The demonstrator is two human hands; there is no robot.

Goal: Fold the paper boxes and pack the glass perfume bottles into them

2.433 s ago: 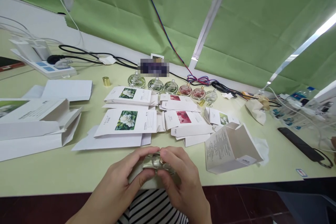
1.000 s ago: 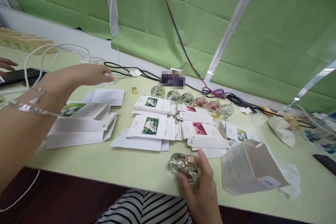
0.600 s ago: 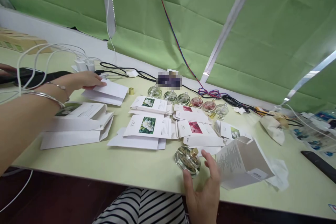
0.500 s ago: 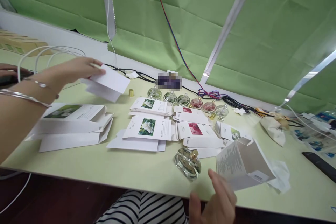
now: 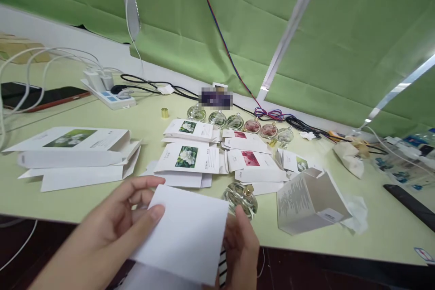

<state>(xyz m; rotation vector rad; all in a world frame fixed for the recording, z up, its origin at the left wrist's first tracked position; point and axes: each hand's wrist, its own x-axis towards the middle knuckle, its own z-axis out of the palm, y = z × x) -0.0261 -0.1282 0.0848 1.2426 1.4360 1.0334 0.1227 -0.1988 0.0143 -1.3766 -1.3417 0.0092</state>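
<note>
Both hands now meet at the near desk [image 5: 50,199] edge: left hand [image 5: 115,224] and right hand [image 5: 243,247] pinch the flat white folded card [image 5: 186,233], round clear glass perfume bottle [image 5: 241,198] released just behind

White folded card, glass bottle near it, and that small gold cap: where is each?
white folded card [image 5: 190,229], head view, middle of its face
glass bottle [image 5: 242,199], head view, clear body
gold cap [image 5: 165,113], head view, its side

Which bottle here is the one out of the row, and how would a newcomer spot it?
Start at the pale green table, near edge. Just beyond the white sheet stands the lone glass bottle, gold-capped, apart from the back row.
</note>
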